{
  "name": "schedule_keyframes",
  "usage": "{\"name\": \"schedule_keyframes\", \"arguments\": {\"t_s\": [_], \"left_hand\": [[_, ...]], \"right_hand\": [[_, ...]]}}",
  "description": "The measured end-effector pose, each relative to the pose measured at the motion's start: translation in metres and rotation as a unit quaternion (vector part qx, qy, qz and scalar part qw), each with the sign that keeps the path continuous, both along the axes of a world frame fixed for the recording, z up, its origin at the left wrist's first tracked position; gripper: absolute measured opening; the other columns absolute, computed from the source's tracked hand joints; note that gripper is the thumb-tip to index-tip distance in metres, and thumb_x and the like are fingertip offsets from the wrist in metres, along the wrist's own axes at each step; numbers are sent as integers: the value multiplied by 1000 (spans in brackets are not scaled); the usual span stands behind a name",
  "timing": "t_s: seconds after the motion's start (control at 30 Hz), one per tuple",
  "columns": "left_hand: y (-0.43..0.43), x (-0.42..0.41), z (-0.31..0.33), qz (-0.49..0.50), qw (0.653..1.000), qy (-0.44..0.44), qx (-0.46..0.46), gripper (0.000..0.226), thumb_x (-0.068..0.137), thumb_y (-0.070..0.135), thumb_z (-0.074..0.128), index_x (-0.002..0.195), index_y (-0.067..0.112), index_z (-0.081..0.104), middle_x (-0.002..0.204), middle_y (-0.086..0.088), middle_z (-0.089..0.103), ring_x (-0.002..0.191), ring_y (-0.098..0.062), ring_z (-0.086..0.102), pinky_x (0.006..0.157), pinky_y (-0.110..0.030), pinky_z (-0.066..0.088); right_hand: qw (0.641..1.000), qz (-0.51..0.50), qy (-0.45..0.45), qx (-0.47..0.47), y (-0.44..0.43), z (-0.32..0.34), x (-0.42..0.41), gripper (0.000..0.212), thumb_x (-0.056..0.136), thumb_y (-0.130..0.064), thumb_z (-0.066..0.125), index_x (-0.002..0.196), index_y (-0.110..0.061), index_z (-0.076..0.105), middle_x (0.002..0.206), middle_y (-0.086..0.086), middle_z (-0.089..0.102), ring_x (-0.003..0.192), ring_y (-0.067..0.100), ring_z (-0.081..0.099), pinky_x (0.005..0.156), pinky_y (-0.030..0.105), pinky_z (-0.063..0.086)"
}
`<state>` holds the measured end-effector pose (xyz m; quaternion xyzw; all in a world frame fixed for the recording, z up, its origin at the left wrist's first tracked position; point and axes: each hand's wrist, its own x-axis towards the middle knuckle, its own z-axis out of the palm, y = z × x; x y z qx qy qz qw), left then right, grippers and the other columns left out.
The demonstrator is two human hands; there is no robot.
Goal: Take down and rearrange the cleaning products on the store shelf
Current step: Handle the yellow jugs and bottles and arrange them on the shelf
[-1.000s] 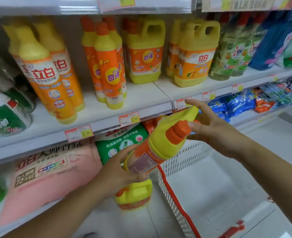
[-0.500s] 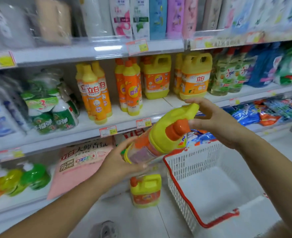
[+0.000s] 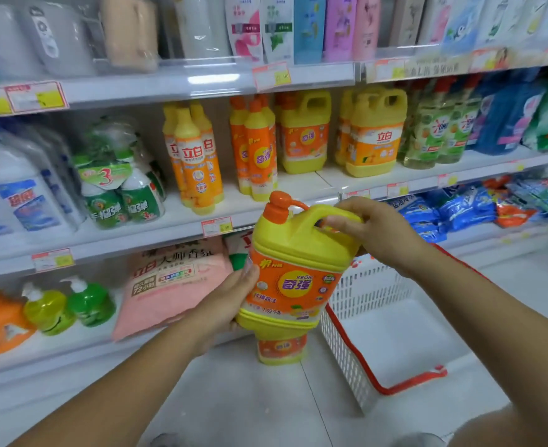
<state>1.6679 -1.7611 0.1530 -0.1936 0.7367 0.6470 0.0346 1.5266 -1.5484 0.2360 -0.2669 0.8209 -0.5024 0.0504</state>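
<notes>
I hold a yellow detergent jug [image 3: 293,269] with an orange cap and orange label, upright in front of the shelves. My right hand [image 3: 376,232] grips its handle from the right. My left hand [image 3: 230,300] holds the jug's lower left side. A second jug of the same kind [image 3: 280,350] stands on the floor right below it, mostly hidden. On the middle shelf [image 3: 266,217] stand similar yellow jugs [image 3: 305,133] and tall orange-yellow bottles [image 3: 195,156].
A white plastic basket with a red rim [image 3: 363,356] sits on the floor to the right. A pink bag [image 3: 172,285] and green pump bottles [image 3: 69,306] lie on the lower shelf. Blue packets [image 3: 453,211] fill the lower shelf at right.
The jug has turned from lying tilted, cap toward me, to upright. My right hand moved from its top to gripping the handle. The view has pulled back and up.
</notes>
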Motion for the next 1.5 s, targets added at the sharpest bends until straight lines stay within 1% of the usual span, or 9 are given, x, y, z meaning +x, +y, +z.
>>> {"name": "schedule_keyframes", "arguments": {"t_s": [0.23,0.43,0.73,0.83,0.93,1.13,1.3,1.4,1.5], "left_hand": [[-25,-21,-131,6,999,-18,30,68,58,21,94,116,29,59,103,15,74,96,-5,70,72,-21,55],[-27,-36,-233,63,997,-23,-27,78,37,52,87,110,39,61,101,24,72,96,-2,68,83,-26,55],[-32,-65,-307,32,992,-68,-104,81,46,40,90,121,27,61,110,9,73,104,-16,69,92,-48,55],[-31,-72,-290,0,985,-85,-152,68,58,31,89,120,25,59,110,8,70,102,-14,67,91,-36,54],[-30,-78,-260,-99,956,-115,-250,29,87,18,70,116,16,63,106,0,69,92,-14,67,75,-25,53],[-51,-94,-183,-236,905,-185,-303,59,70,37,82,123,21,61,119,-2,66,107,-22,63,93,-34,50],[-45,-138,-81,-121,902,32,-413,42,89,35,68,129,32,58,126,13,55,115,-6,52,97,-26,44],[-44,-177,-27,-84,851,159,-493,45,93,35,62,137,29,53,138,13,48,128,-8,39,105,-21,28],[-50,-230,0,-80,790,224,-565,54,92,37,63,143,23,48,149,3,43,138,-17,34,115,-34,29]], "right_hand": [[984,60,4,168,-44,-100,-15,24,78,-48,75,96,-35,65,99,-5,62,97,16,60,81,31,48],[961,73,-59,261,-63,-220,-19,40,77,-35,82,114,-22,69,92,-7,40,94,19,55,81,22,41],[963,12,-150,225,-68,-304,-40,38,81,-14,81,117,-10,68,109,12,42,102,28,55,83,13,36],[957,32,-173,233,-68,-303,-45,41,86,-12,76,124,-9,62,110,8,35,98,20,46,76,5,33],[932,79,-191,296,-66,-297,-48,42,89,-22,74,127,-14,58,112,7,33,100,22,49,80,12,37],[924,112,-187,314,-55,-265,-52,34,96,-29,64,127,-20,55,114,4,58,99,16,56,78,22,41],[989,20,-85,116,-43,-194,-83,21,97,-19,61,112,-33,59,117,-9,63,109,9,58,98,27,45],[999,-27,-29,20,-41,-141,-115,24,96,-15,62,107,-37,60,110,-18,65,106,1,61,89,13,46],[998,-55,28,-17,-48,-98,-156,23,97,-15,60,110,-34,58,110,-15,64,101,-3,60,83,7,44]]}}
